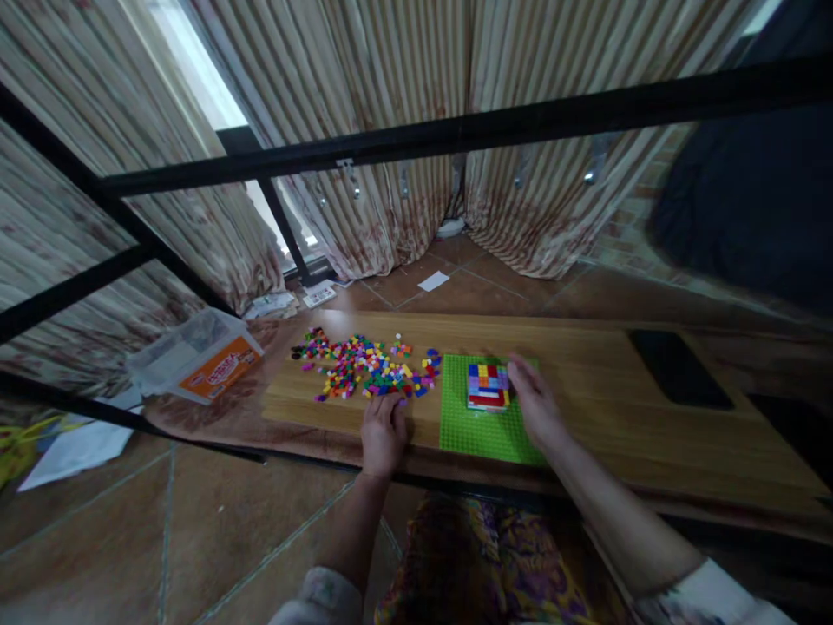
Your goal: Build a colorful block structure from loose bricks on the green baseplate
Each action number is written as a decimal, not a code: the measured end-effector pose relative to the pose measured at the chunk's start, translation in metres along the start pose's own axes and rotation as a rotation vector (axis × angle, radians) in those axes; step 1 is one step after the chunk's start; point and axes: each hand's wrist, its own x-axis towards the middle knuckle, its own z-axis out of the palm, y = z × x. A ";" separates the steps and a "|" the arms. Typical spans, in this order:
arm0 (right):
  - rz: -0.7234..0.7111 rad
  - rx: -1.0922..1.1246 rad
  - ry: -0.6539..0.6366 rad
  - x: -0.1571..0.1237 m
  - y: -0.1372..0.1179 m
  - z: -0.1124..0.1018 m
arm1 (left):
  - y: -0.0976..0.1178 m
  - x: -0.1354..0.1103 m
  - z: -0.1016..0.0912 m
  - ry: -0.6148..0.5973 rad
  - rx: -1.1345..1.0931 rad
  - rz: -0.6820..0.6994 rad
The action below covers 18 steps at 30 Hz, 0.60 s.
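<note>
A small layered block of coloured toy bricks (488, 388) stands on a green studded baseplate (491, 438). My right hand (537, 404) is at the block's right side, its bent fingers against the far right corner. At the near edge of a spread of loose toy bricks (355, 360), my left hand (383, 437) has its fingers curled down and drawn together. Bricks lie right by those fingertips, and what the fingers hold, if anything, is too small to make out.
A clear plastic box with an orange label (221, 369) sits left of the wooden board (586, 417). A dark flat phone-like slab (680, 369) lies on the right. A black metal bar (455, 134) crosses beyond the board, before striped curtains (390, 78).
</note>
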 end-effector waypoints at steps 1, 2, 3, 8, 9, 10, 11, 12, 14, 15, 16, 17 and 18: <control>-0.010 0.008 0.058 -0.001 0.003 -0.008 | 0.000 0.000 0.000 0.000 -0.003 0.004; -0.021 -0.002 0.107 -0.003 0.007 -0.017 | -0.001 0.000 0.000 0.000 -0.008 0.009; -0.040 -0.022 0.162 -0.005 0.010 -0.028 | -0.001 0.000 0.000 -0.001 -0.012 0.012; -0.086 -0.207 0.283 -0.014 0.029 -0.089 | -0.004 0.000 0.000 -0.009 -0.019 0.007; -0.086 -0.241 0.268 -0.015 0.033 -0.099 | -0.004 0.000 -0.001 -0.009 -0.021 0.006; -0.086 -0.251 0.263 -0.015 0.035 -0.108 | -0.004 0.001 -0.001 -0.008 -0.025 0.003; -0.087 -0.263 0.257 -0.016 0.037 -0.114 | -0.003 0.002 -0.001 -0.010 -0.029 -0.002; -0.088 -0.288 0.236 -0.016 0.039 -0.118 | -0.002 0.002 -0.002 -0.014 -0.036 -0.007; -0.124 -0.405 0.205 -0.017 0.041 -0.122 | 0.002 0.001 -0.004 -0.016 -0.056 -0.026; -0.158 -0.494 0.191 -0.018 0.041 -0.122 | 0.004 -0.001 -0.006 -0.014 -0.071 -0.038; -0.201 -0.589 0.181 -0.018 0.042 -0.122 | 0.007 -0.003 -0.008 -0.009 -0.086 -0.052; -0.249 -0.672 0.178 -0.019 0.042 -0.122 | 0.009 -0.006 -0.010 0.001 -0.099 -0.071; -0.289 -0.738 0.159 -0.019 0.043 -0.122 | 0.011 -0.010 -0.012 0.012 -0.107 -0.092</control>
